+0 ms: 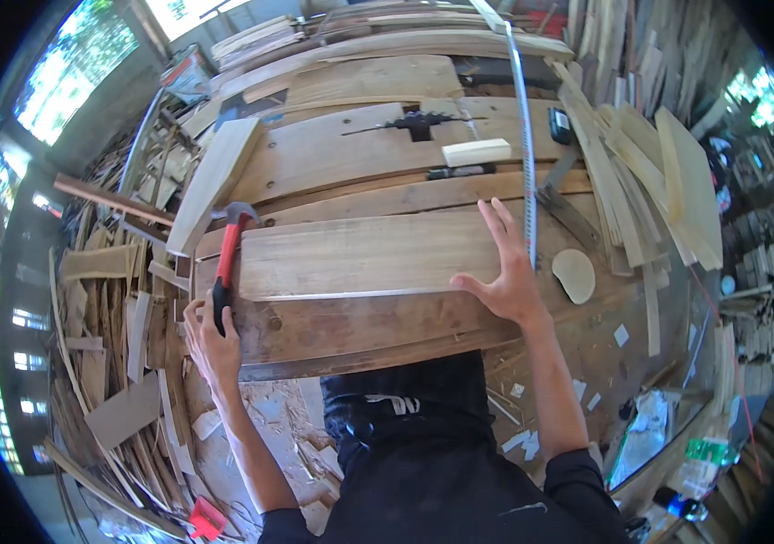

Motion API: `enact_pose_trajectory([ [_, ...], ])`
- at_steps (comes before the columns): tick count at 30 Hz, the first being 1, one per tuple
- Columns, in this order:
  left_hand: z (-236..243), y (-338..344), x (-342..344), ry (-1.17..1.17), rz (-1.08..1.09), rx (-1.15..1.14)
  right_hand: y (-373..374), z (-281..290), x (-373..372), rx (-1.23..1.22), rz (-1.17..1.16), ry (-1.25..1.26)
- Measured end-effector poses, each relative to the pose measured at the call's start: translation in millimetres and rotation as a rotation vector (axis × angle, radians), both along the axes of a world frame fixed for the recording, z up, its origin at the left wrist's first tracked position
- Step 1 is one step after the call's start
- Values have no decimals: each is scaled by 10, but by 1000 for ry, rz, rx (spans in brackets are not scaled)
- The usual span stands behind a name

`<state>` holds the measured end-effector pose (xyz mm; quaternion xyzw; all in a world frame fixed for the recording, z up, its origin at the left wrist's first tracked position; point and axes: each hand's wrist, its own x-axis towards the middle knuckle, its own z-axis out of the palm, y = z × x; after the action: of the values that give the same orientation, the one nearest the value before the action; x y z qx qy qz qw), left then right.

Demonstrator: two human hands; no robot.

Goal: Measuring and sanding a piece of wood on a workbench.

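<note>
A flat wooden board [360,257] lies lengthwise across the workbench [378,331] in front of me. At its right end my right hand [506,272] is spread, thumb and fingers apart, touching the board's edge and holding nothing. My left hand [213,340] is closed around the black end of a claw hammer's [227,257] handle, beside the board's left end. The hammer's red shaft points away from me, and its metal head lies near a thick pale plank [214,186]. A metal straightedge [526,136] with markings runs away from me just past my right hand.
Beyond the board are a pale wood block [477,152], a black marker [460,171], a small dark tape-measure-like case [560,126] and a try square [568,213]. A rounded pale offcut [574,276] lies at the right. Scrap wood [115,363] piles up on the left.
</note>
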<state>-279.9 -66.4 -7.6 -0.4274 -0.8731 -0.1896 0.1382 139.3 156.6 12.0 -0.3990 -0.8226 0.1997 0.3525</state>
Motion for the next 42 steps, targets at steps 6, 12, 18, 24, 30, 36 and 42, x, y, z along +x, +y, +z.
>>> enact_pose_trajectory([
  [6,-18,279,282,-119,-125,170,-86,-54,115,-207,-325,123],
  [12,80,671,359,-362,-71,96,80,-127,232,-333,-345,61],
  [18,-36,643,429,-440,-57,239,27,-167,149,-304,-376,226],
  [24,38,608,523,-589,-86,535,-236,2,183,-139,-318,467],
  [30,311,968,528,-607,-140,761,-596,-188,290,-527,-287,1090],
  [36,719,1903,576,-297,-402,888,-739,-72,380,-909,-198,1379],
  [42,849,2422,365,-604,-428,852,-1029,-70,210,-1001,-131,1391],
])
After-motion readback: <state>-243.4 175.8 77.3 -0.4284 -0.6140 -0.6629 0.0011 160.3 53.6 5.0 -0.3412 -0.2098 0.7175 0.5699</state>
